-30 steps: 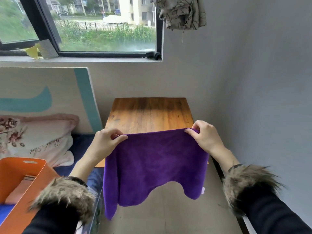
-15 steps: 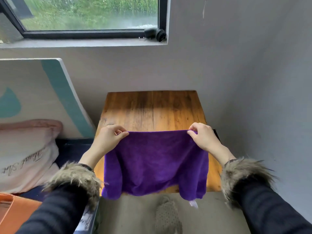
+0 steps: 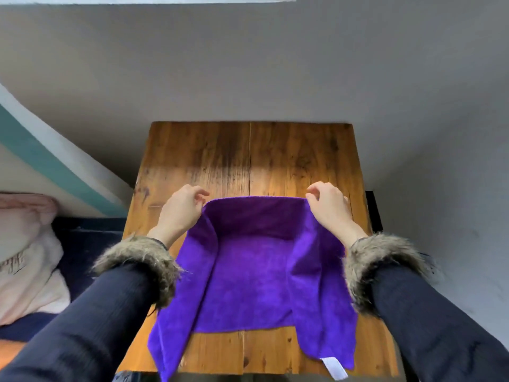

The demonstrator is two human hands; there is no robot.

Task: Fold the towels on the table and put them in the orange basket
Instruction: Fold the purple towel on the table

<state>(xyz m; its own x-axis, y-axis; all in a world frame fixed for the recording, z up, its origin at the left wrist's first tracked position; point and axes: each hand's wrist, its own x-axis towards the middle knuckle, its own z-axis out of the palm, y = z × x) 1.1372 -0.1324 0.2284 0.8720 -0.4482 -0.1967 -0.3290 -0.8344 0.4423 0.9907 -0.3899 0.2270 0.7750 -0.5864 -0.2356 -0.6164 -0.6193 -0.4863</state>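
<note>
A brown wooden table [image 3: 249, 150] stands against the plain grey wall [image 3: 248, 64] in front of me. On my left leans a white board with a teal stripe [image 3: 41, 158], with a pale pink pillow [image 3: 26, 252] below it on dark blue bedding [image 3: 82, 252].

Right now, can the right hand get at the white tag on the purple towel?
Probably yes: the right hand pinches the purple towel's far corner, and the white tag hangs uncovered at the near right corner, but it must let go first.
</note>
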